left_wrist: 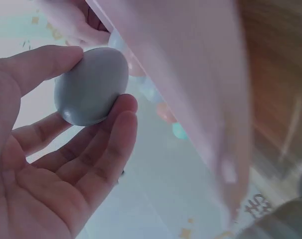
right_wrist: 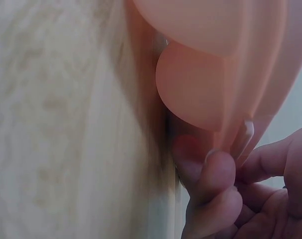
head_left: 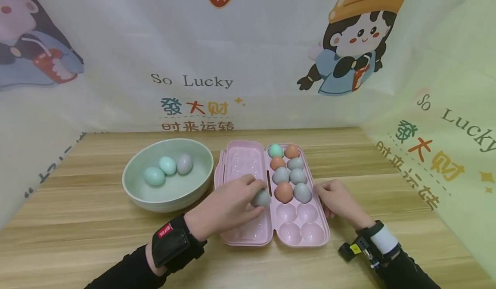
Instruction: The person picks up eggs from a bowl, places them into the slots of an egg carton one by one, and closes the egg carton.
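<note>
My left hand (head_left: 230,205) holds a grey-blue egg (head_left: 261,198) between thumb and fingertips, over the inner edge of the flat lid (head_left: 248,233) of a pink egg box. In the left wrist view the whole egg (left_wrist: 93,85) shows, with the thumb above and curled fingers below. The egg box (head_left: 302,241) lies opened out; its far cups carry several eggs in brown, grey-blue and turquoise, such as a brown egg (head_left: 283,192). The nearest cups hold none. At the right side, my right hand (head_left: 341,200) pinches the box's rim (right_wrist: 243,134) by its small catch.
Left of the egg box stands a pale green bowl (head_left: 133,192) with three eggs in it, two turquoise and one greyish. A wooden table (head_left: 77,220) lies under everything. Printed cloth walls (head_left: 267,56) close off the back and both sides.
</note>
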